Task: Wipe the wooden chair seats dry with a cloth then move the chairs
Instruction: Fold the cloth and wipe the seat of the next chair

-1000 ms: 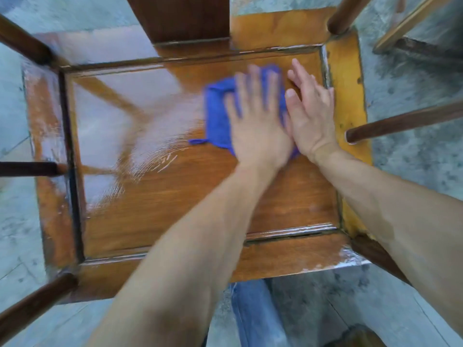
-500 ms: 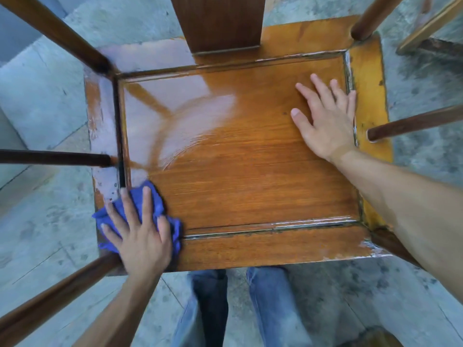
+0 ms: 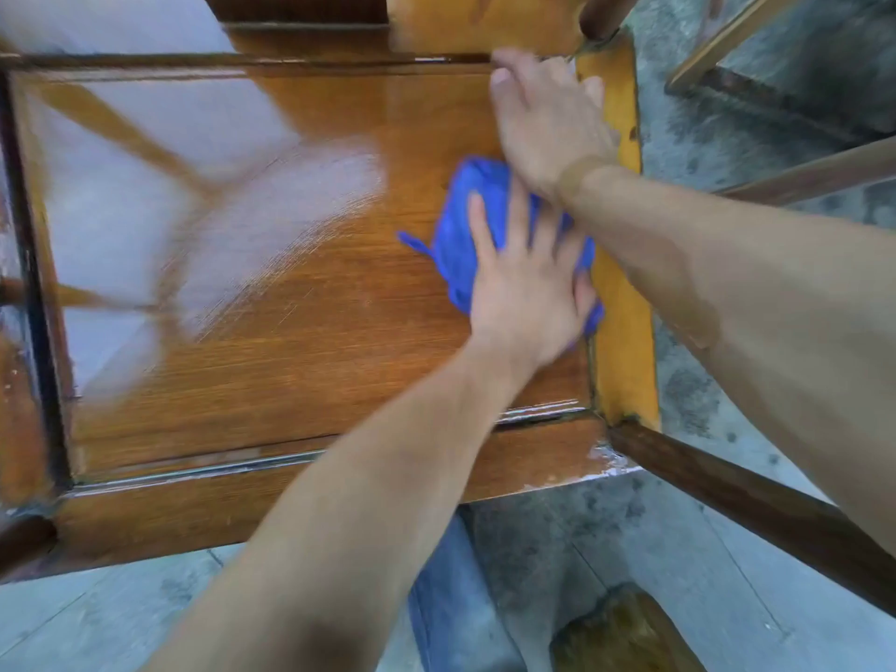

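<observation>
The wiping step is under way: the left hand [image 3: 526, 288], fingers spread flat, presses the blue cloth [image 3: 465, 225] at the wooden chair seat [image 3: 310, 341]'s right edge, while the right hand [image 3: 548, 123] rests open on the seat's far right corner; the next stroke probably must sweep toward the seat's wet sheen [image 3: 203, 196] at its left.

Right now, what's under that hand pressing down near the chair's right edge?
A bunched blue cloth lies under the left hand, flat on the wooden seat. The right hand rests just beyond. The cloth's middle and the wood beneath are covered.
</observation>
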Motion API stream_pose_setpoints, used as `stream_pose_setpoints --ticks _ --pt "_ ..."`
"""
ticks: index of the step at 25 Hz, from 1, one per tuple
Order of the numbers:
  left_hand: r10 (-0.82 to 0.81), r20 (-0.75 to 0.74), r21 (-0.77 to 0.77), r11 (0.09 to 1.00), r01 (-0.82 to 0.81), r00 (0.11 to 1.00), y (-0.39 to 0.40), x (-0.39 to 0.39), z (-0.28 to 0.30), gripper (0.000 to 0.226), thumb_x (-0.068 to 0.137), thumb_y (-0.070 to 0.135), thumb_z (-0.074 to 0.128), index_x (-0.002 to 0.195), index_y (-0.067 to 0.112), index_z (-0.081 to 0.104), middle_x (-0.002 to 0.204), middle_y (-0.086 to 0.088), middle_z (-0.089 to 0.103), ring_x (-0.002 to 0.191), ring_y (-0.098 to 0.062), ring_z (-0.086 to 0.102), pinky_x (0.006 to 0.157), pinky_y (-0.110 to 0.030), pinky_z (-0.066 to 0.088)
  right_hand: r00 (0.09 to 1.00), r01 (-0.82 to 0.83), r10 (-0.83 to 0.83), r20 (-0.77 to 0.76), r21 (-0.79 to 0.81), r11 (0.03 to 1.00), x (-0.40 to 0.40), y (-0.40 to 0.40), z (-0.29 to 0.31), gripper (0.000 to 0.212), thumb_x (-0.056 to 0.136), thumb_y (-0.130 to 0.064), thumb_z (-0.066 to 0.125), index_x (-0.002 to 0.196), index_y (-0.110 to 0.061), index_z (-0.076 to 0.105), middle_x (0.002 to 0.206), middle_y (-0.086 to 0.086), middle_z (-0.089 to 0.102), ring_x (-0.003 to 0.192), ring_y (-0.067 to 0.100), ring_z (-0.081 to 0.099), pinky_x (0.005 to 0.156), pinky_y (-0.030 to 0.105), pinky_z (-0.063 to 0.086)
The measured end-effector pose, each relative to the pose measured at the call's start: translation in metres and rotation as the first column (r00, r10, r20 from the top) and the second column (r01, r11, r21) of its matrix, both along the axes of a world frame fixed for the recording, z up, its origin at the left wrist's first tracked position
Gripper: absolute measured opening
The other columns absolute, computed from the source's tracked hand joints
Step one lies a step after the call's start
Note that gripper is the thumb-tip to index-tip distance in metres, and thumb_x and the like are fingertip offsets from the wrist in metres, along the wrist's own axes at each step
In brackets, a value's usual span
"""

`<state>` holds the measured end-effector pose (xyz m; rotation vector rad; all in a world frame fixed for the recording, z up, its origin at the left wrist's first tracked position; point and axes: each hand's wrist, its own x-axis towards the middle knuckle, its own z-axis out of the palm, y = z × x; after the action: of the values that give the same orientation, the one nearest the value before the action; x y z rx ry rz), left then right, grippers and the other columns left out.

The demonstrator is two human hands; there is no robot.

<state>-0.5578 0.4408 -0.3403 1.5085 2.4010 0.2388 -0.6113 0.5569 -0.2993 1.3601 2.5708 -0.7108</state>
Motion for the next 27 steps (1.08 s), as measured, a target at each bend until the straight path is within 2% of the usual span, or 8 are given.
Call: stream_pose_setpoints --ticks 5,10,14,15,17,19,23,27 --pt "-0.517 -0.028 0.022 0.855 0.518 0.855 -0.141 0.035 -0.005 0.069 0.091 0.041 0.047 0.155 0.028 0.026 0.166 0.0 0.017 0.153 -0.03 0.012 0.119 -0.063 0.011 0.979 -0.135 0.131 0.155 0.014 0.991 0.015 -0.01 -0.007 0.051 0.101 -0.055 0.026 0.15 -0.043 0.032 0.159 -0.009 0.025 0.145 0.028 0.02 0.11 0.061 0.027" --pt "-0.2 -0.101 -0.207 0.962 0.176 0.975 -0.329 -0.075 0.008 0.073 0.085 0.041 0.049 0.154 0.041 0.025 0.163 0.002 0.026 0.15 -0.035 0.021 0.118 -0.063 0.018 0.982 -0.11 0.098 0.163 0.062 0.992 0.014 -0.02 -0.008 0.054 0.101 -0.056 0.025 0.152 -0.041 0.027 0.164 -0.007 0.02 0.15 0.028 0.016 0.115 0.063 0.019" --pt "0.166 -0.09 -0.491 0.85 -0.189 0.982 -0.382 -0.096 0.016 0.047 0.097 0.022 0.028 0.125 0.003 0.06 0.16 -0.023 0.02 0.148 -0.054 0.007 0.114 -0.071 0.014 0.985 -0.101 0.087 0.147 0.09 0.991 0.018 -0.028 -0.017 0.057 0.101 -0.057 0.022 0.155 -0.04 0.019 0.166 -0.006 0.014 0.153 0.028 0.008 0.118 0.066 0.006" --pt "0.451 -0.134 -0.441 0.771 -0.461 0.882 -0.36 -0.087 0.011 0.051 0.098 0.025 0.024 0.132 0.005 0.056 0.162 -0.022 0.016 0.149 -0.051 0.006 0.117 -0.067 0.012 0.987 -0.095 0.081 0.142 0.096 0.991 0.019 -0.03 -0.02 0.057 0.101 -0.057 0.021 0.155 -0.04 0.017 0.167 -0.007 0.012 0.154 0.027 0.006 0.118 0.066 0.004" --pt "0.892 -0.153 -0.247 0.383 -0.89 0.426 -0.289 -0.087 0.007 0.058 0.097 0.03 0.026 0.153 0.017 0.032 0.165 -0.016 0.013 0.15 -0.046 0.009 0.118 -0.062 0.013 0.987 -0.11 0.096 0.129 0.104 0.988 0.02 -0.029 -0.024 0.057 0.101 -0.057 0.02 0.155 -0.041 0.017 0.167 -0.007 0.013 0.154 0.027 0.007 0.118 0.066 0.004" --pt "0.979 -0.133 -0.177 0.128 -0.976 0.152 -0.234 -0.104 0.001 0.063 0.095 0.035 0.029 0.156 0.022 0.021 0.166 -0.012 0.011 0.151 -0.042 0.007 0.118 -0.061 0.011 0.99 -0.11 0.097 0.101 0.131 0.985 0.018 -0.026 -0.026 0.053 0.102 -0.054 0.02 0.153 -0.041 0.025 0.164 -0.007 0.021 0.151 0.027 0.016 0.115 0.065 0.011" --pt "0.952 -0.182 -0.093 0.233 -0.968 0.247 -0.164 -0.132 -0.01 0.065 0.097 0.043 0.028 0.157 0.022 0.016 0.167 -0.011 0.008 0.152 -0.04 0.004 0.118 -0.063 0.009 0.995 -0.097 0.095 0.016 0.189 0.977 0.011 -0.01 -0.012 0.045 0.104 -0.046 0.023 0.136 -0.039 0.054 0.141 -0.006 0.052 0.129 0.029 0.041 0.095 0.054 0.031" --pt "0.839 -0.156 -0.05 0.52 -0.853 0.521 -0.048 -0.15 -0.013 0.067 0.096 0.046 0.028 0.158 0.022 0.017 0.166 -0.013 0.008 0.152 -0.041 0.003 0.117 -0.064 0.004 0.997 0.006 -0.003 -0.076 0.044 0.999 0.006 0.015 0.002 0.043 0.105 -0.043 0.023 0.128 -0.035 0.059 0.131 0.0 0.061 0.126 0.032 0.047 0.1 0.048 0.036"
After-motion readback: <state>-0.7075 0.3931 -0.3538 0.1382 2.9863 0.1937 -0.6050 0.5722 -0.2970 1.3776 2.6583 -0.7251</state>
